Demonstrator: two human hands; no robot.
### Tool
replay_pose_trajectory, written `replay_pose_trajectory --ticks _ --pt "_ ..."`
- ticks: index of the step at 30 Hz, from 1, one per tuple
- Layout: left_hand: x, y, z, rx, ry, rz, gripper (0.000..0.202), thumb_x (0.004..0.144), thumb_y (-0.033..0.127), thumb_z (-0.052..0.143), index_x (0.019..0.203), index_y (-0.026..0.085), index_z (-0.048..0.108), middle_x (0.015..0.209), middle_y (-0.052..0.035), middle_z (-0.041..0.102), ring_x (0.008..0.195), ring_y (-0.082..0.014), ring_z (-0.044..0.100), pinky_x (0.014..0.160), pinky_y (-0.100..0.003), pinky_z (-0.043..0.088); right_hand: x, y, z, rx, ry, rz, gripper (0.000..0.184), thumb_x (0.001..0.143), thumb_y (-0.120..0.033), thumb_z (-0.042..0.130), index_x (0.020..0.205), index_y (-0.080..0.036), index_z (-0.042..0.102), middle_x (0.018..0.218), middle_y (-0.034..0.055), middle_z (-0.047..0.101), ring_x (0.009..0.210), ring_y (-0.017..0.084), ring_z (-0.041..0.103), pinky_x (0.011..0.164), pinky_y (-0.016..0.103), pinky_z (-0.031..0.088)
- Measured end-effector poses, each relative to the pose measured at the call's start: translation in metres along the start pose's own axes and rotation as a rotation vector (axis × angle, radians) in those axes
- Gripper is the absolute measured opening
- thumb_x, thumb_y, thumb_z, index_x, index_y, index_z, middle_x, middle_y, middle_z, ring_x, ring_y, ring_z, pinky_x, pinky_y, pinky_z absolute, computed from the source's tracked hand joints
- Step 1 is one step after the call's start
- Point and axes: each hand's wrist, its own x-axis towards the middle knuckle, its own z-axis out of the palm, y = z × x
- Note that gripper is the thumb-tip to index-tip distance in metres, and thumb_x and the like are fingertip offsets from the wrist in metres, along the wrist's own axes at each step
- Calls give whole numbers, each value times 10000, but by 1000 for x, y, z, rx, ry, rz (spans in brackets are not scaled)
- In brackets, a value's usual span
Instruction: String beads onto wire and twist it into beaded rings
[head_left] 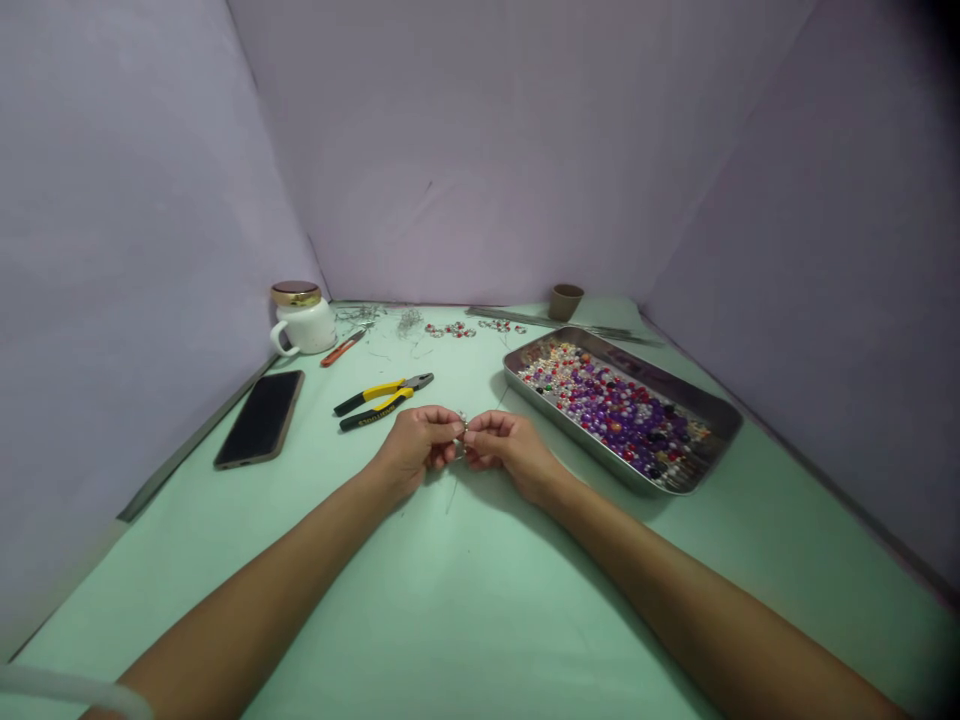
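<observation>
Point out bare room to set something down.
Bare table lies between the left forearm and right forearm, between right forearm and tray, and between left forearm and phone. Crowded: the back, with mug, wire, beads and pot.

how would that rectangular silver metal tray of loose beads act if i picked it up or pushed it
The rectangular silver metal tray should stay stiff, as its walls look like rigid metal. The small, mostly round purple, red and white beads would likely roll if it tilted. Sitting low and wide on the smooth pale green tabletop, it seems likelier to slide than tip.
</observation>
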Motion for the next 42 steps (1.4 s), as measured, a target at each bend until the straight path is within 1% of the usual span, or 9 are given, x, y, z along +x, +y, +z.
replay_pose_trajectory --ticks 6,10,13,17,23,26,29,34,42 --pt "-10 16 -1 227 54 -36 111 639 157 576 735 102 577 681 -42 633 293 -1 335 282 -158 186 1 -3 -1 43 100 -13 233 530 -248 729 652 -137 565 521 -6 585 460 91 520 470 212 421" --pt "-13 18 1 310 6 -63 157 616 136 594 768 97 589 553 -21 601 321 -44 408 297 -168 265 1 -2 0 5 106 -37 238 533 -251 730 665 -136 568 533 2 599 465 95 528 457 207 417" --pt "-12 12 2 352 -25 -59 67 607 114 584 671 93 582 448 -11 549 362 -82 472 345 -187 352 1 1 0 -20 100 -49 239 541 -257 729 672 -136 570 523 -2 598 446 88 519 452 205 412" --pt "-9 5 -1 397 -45 -80 20 613 115 568 600 105 557 416 -16 546 338 -83 466 364 -198 375 3 2 0 -21 99 -52 242 537 -258 735 670 -138 572 518 -18 581 429 74 497 444 200 401" --pt "-8 4 -1 346 -34 -82 37 629 97 557 600 116 545 382 8 512 308 -66 425 323 -173 315 1 0 -2 -57 40 -69 259 538 -257 737 720 -142 593 562 -21 588 450 75 500 468 213 409" --pt "-7 5 -1 267 -13 -91 41 640 96 561 610 117 543 381 7 514 314 -66 435 326 -168 322 1 1 -3 -144 10 -93 226 547 -237 725 714 -139 607 558 -17 593 465 83 509 487 223 421" --pt "-6 4 -2 215 -18 -86 46 631 106 586 609 115 546 400 -7 535 335 -79 466 340 -179 356 2 3 -4 -176 38 -57 168 553 -228 713 653 -142 609 510 -17 578 455 92 511 490 239 437" --pt "-5 1 -3 249 -33 -39 52 622 121 601 592 111 561 394 -21 543 316 -91 465 332 -198 357 2 2 -4 -180 32 -66 117 562 -202 688 628 -152 606 490 -21 566 440 90 496 470 236 428" --pt "-2 -4 -4 274 -22 12 52 615 129 575 571 124 548 359 11 502 291 -68 408 318 -181 304 2 4 -3 -210 19 -134 123 581 -224 667 635 -138 598 488 -24 558 429 86 477 459 230 399"
